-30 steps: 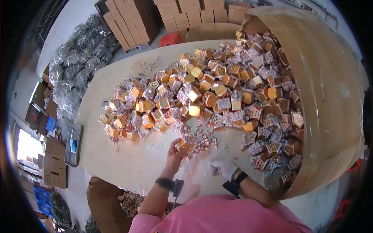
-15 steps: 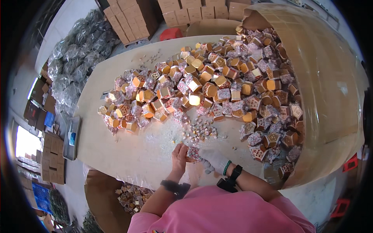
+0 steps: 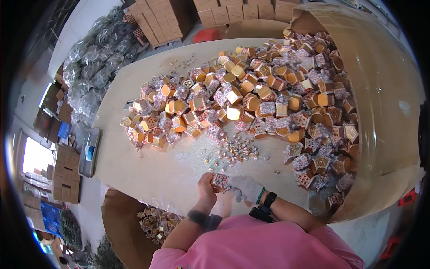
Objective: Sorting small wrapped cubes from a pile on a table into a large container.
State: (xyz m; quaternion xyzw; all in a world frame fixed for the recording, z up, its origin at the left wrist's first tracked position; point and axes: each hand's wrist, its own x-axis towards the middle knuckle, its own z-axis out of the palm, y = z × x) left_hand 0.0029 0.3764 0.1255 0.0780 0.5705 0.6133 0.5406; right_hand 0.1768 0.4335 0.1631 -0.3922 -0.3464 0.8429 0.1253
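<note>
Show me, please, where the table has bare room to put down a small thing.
Front left, the table is bare between the tray, the heap of golden pieces and the left hand. A smaller patch, with stray bits, lies between the pile of bits and the pieces by the carton, beyond the right hand. The far middle and right are crowded.

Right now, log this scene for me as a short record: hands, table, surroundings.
Left hand: bare, holding a patterned piece
Right hand: gloved, beside that piece, contact unclear
Table: pale, bearing a large pile of similar pieces, with small bits nearer the person
Right end: big cardboard box
Beyond left edge: shallow grey tray
</note>
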